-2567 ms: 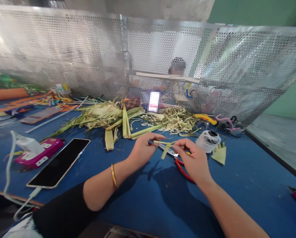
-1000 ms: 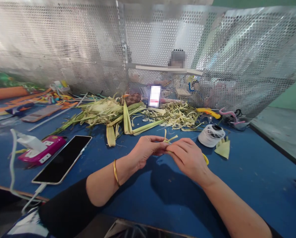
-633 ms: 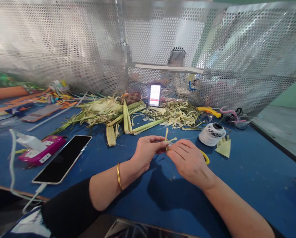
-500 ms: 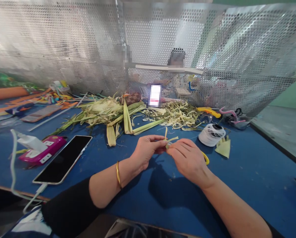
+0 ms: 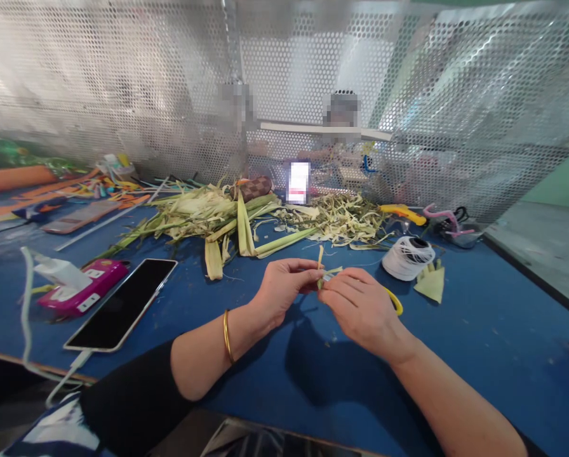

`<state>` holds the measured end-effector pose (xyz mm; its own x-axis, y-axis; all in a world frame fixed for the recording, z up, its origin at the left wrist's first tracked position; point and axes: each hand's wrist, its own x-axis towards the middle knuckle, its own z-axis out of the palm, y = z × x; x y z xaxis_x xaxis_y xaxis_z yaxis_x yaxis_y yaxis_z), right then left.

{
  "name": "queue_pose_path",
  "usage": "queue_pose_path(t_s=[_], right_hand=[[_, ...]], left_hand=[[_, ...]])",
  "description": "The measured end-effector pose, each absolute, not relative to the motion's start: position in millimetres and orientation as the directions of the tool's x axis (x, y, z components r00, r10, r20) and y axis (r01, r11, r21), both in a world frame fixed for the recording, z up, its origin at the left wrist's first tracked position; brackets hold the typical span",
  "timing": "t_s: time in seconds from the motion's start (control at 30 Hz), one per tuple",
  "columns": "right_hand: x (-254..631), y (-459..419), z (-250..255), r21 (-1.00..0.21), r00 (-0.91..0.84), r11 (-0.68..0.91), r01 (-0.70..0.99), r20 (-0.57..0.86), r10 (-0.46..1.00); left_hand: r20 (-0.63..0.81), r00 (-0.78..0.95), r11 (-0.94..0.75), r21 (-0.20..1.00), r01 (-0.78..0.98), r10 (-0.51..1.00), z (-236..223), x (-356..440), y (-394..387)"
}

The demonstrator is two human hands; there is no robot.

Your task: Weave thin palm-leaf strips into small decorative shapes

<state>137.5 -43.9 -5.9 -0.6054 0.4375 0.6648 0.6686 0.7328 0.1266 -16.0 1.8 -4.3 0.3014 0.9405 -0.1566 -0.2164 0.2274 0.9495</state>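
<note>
Near the middle of the table, my left hand (image 5: 287,285) pinches a small piece of pale green leaf (image 5: 321,257) between thumb and fingertips. Narrow ends of it stick up and to the right. My right hand (image 5: 361,304) is closed close against it, its fingertips meeting the leaf. A yellow handle loop of scissors (image 5: 397,302) shows beyond the right hand's far side, and a greyish blade glints by the fingertips. Most of the scissors is hidden by that hand. To its right stand a cone of white thread (image 5: 408,259) and a cut leaf piece (image 5: 431,283).
Behind my hands lie a heap of leaf strips (image 5: 194,216) and a pile of shavings (image 5: 346,222). At left are a phone (image 5: 122,304) on a cable and a pink power strip (image 5: 84,289). A perforated screen (image 5: 284,70) closes the back; a person sits beyond it.
The leaf piece has tilted slightly, and my right fingertips have shifted a little on it. Both hands stay in almost the same place.
</note>
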Motion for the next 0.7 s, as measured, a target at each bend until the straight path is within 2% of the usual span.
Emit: queue_pose_path(t_s=[0.07,0.17,0.23,0.27,0.33,0.4,0.43,0.57,0.7], right_hand=[[138.1,-44.3,-6.7,-0.001,-0.512,0.722,0.692,0.704,0.492],[141.1,-41.0,-8.7,-0.395,-0.079,0.55,0.736,0.756,0.65],[143.5,-36.0,-11.0,-0.659,0.213,0.374,0.653,0.634,0.744],[144.3,-33.3,-12.3,-0.761,0.278,0.301,0.574,0.527,0.803],[144.7,-29.2,-14.4,-0.898,0.231,0.182,0.401,0.292,0.928],[143.4,-28.1,-14.9,-0.95,0.119,0.11,0.293,0.151,0.981],[142.3,-28.6,-14.5,-0.954,0.094,0.102,0.284,0.133,0.987],[137.3,-33.7,-10.1,-0.887,0.121,0.185,0.423,0.258,0.959],[135.1,-36.9,-7.1,-0.793,0.094,0.248,0.557,0.357,0.929]], left_hand=[[-0.168,0.302,0.232,0.954,-0.191,0.938,-2.7,-16.8,2.5],[-0.163,0.3,0.206,0.971,-0.119,0.94,3.1,-18.4,2.3],[-0.148,0.312,0.176,0.983,-0.061,0.938,7.1,-18.5,0.8],[-0.142,0.323,0.162,0.986,-0.036,0.936,8.6,-18.2,-0.1],[-0.135,0.353,0.144,0.99,-0.001,0.926,10.2,-17.6,-1.9],[-0.144,0.391,0.155,0.988,0.003,0.909,10.2,-17.5,-2.8],[-0.158,0.417,0.174,0.985,-0.001,0.895,9.8,-17.8,-2.8],[-0.247,0.503,0.274,0.961,0.022,0.828,7.0,-20.3,-1.3],[-0.285,0.5,0.285,0.955,0.079,0.817,5.0,-21.4,0.5]])
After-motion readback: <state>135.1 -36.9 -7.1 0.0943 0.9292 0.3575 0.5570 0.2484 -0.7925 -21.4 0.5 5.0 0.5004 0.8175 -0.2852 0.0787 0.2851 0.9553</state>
